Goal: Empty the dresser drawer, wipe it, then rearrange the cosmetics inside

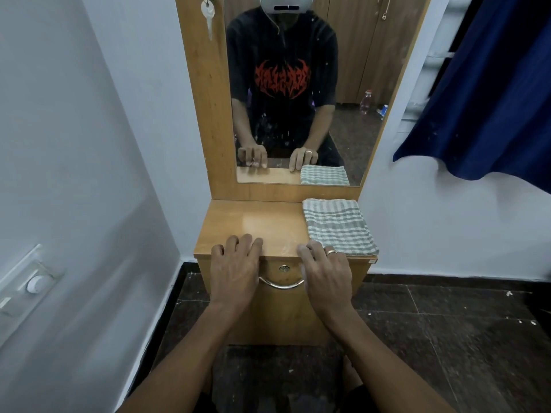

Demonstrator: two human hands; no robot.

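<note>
A small wooden dresser stands against the wall in front of me. Its drawer is shut, with a curved metal handle and a round lock on its front. My left hand rests palm down over the top's front edge, fingers spread, holding nothing. My right hand, with a ring on one finger, lies the same way to the right, its fingertips beside a folded green-and-white striped cloth on the right of the dresser top. No cosmetics are visible.
A tall mirror above the dresser reflects me and my hands. Keys hang on the frame's upper left. White walls flank the dresser, a switch panel is on the left wall, a blue curtain hangs at right. The floor is dark tile.
</note>
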